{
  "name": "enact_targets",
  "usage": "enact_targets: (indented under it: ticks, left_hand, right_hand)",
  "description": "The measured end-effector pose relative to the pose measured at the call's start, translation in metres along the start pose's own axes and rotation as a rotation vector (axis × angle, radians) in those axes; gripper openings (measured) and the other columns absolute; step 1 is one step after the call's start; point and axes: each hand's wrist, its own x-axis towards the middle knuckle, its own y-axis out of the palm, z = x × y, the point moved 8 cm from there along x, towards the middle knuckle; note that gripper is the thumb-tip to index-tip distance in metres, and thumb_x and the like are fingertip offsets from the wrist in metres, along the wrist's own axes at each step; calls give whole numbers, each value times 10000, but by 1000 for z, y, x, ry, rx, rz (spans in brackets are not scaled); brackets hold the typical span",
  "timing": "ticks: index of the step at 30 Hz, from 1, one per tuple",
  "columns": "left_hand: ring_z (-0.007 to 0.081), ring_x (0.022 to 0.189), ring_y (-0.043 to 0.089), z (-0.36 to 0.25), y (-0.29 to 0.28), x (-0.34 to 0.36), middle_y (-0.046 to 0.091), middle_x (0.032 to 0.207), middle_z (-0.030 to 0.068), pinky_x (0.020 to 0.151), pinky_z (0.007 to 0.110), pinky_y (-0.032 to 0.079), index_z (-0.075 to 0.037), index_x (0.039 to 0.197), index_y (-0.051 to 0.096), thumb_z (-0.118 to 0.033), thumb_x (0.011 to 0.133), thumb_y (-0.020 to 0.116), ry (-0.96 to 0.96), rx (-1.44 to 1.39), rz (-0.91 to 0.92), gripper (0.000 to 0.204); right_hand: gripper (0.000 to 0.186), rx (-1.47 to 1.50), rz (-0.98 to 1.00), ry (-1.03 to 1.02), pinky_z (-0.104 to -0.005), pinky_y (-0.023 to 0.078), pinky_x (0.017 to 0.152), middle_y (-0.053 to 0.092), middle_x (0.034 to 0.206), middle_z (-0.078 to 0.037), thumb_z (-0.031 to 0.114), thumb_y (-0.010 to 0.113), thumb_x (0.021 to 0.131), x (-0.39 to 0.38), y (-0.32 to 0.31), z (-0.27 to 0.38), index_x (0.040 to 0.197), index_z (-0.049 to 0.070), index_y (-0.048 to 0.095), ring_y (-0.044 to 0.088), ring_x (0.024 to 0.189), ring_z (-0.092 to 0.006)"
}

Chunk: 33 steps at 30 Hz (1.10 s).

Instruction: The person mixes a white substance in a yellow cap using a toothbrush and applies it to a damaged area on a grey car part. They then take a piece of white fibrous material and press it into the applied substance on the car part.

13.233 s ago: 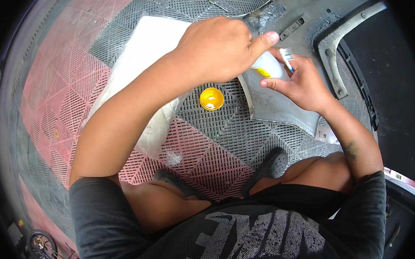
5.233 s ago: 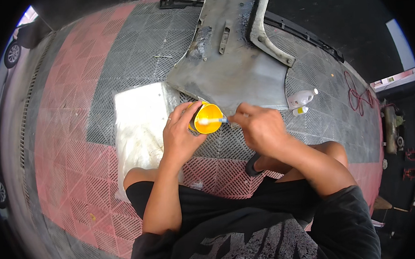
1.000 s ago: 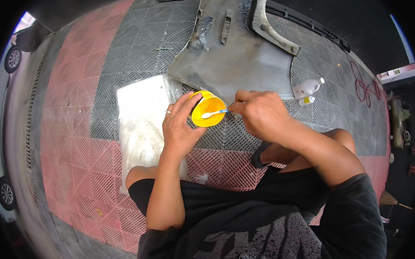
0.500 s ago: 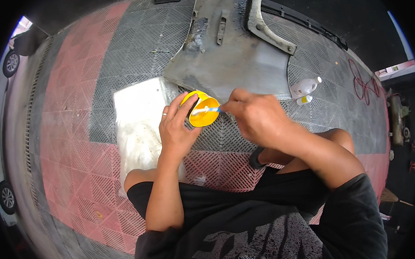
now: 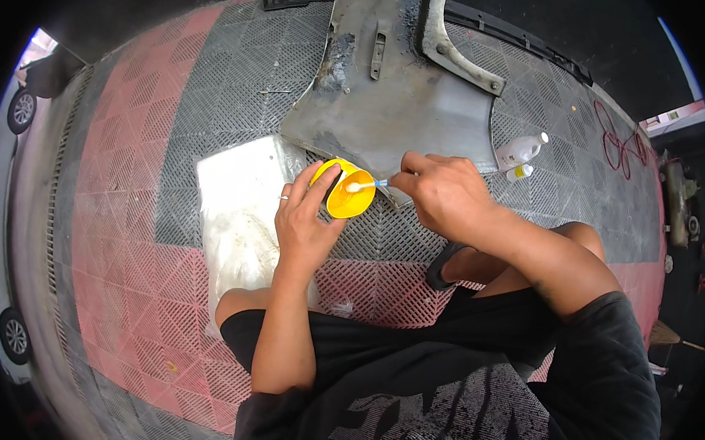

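Observation:
My left hand (image 5: pixel 299 227) is wrapped round a yellow cup (image 5: pixel 350 207), tilted so that its mouth faces right. From the right, my right hand (image 5: pixel 453 197) pinches a slim blue-and-white stick (image 5: pixel 379 183). Its rounded white tip is inside the cup's mouth; whether it is a brush or a stirrer I cannot tell. Just beyond both hands lies a large grey metal car body panel (image 5: pixel 411 121), worn and patched with dark marks. A white sheet in clear plastic (image 5: pixel 239 182) lies to the left of my left hand.
By the panel's right corner are a translucent bottle (image 5: pixel 520 149) and a small yellow-labelled bottle (image 5: pixel 519 172). A red hose (image 5: pixel 619 144) coils farther right. Black trim (image 5: pixel 518 40) lies behind the panel. The grey and red floor (image 5: pixel 129 224) is slatted. Parked cars (image 5: pixel 7 238) show at far left.
The stick has drawn back slightly to the right and shows sharply instead of blurred, its white tip still in the cup. My left hand keeps its grip on the cup.

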Motion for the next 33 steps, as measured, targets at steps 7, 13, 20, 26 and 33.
enact_targets:
  ticks: [7,13,20,26,33]
  left_hand:
    - [349,1300,647,6,-2,-2,656,1459,115,1105,432,526,-167,1439,690,-95,694,912,-50,-11,12,781]
    - [338,1314,647,7,0,0,673,1437,116,1118,426,519,-156,1438,689,-98,693,929,-57,-190,35,785]
    - [336,1306,656,4,4,-3,681,1441,121,1124,424,513,-149,1429,697,-112,692,930,-66,-96,116,773]
    - [342,1318,646,11,7,-6,675,1453,126,1132,423,509,-148,1432,697,-91,696,913,-27,-139,90,768]
    - [339,1296,667,8,3,-8,662,1469,102,1145,458,483,-182,1447,686,-105,729,906,-22,-130,129,755]
  right_hand:
    - [242,57,103,42,-464,602,757,673,984,-93,22,706,786,-1,11,9,1016,81,752,733,922,-314]
    - [245,112,-38,-56,-456,601,756,669,933,-91,28,731,768,3,7,22,1005,88,749,737,896,-314]
    - [285,11,26,-50,-451,598,747,682,968,-85,35,729,775,14,-7,18,1053,91,759,737,895,-302]
    - [358,-10,134,-90,-434,589,734,689,1005,-68,16,694,795,11,24,19,1127,117,781,730,873,-293]
    - [348,44,5,-60,-443,587,731,688,991,-64,12,688,799,16,5,11,1114,125,786,728,866,-301]
